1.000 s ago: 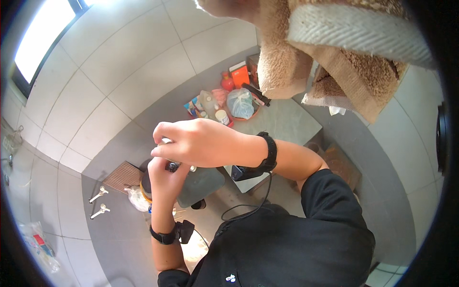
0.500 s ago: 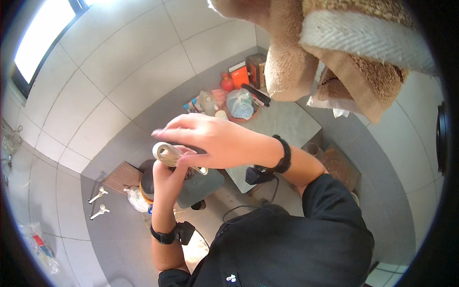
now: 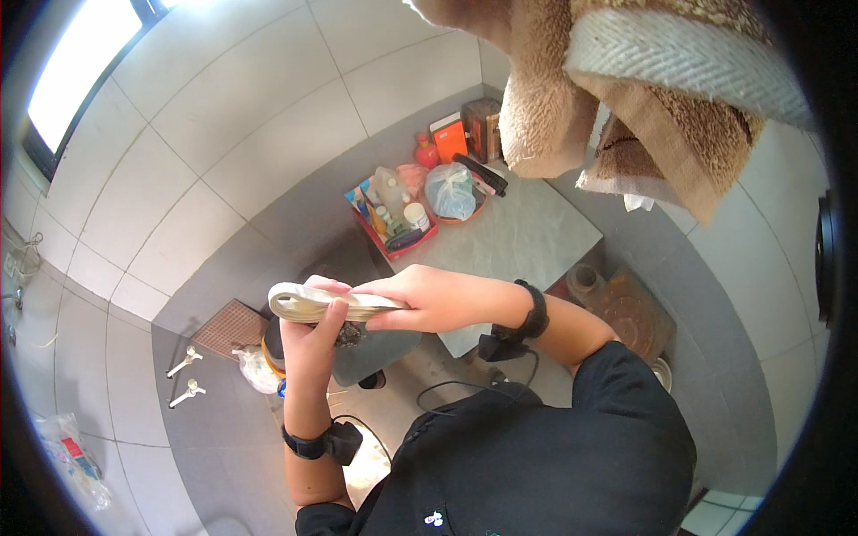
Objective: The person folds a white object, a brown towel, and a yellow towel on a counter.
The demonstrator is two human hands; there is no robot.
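Both hands hold a cream-white bundle (image 3: pixel 299 305), folded into long flat loops like a coiled cord; its exact kind is hard to make out. My left hand (image 3: pixel 308 347) grips its left part from below, with the thumb pressed on the near side and the rounded loop end sticking out to the left. From the right, my right hand (image 3: pixel 429 299) pinches the bundle's right end, fingers on top and thumb beneath. Under the bundle, a dark, tangled-looking thing (image 3: pixel 350 334) shows partly above a grey-green surface (image 3: pixel 380 351).
Beyond my hands, a pale stone-topped table (image 3: pixel 532 237) bears a red tray (image 3: pixel 420 243) of bottles and a bagged bundle (image 3: pixel 451 190). Brown towels (image 3: pixel 547 107) hang close at upper right. Two white taps (image 3: pixel 186 360) jut from the left wall. A jar (image 3: pixel 585 281) stands right of the table.
My right hand has come down from above the bundle and now grips its right end. The loops are drawn out longer and flatter, and the red tray has come into sight.
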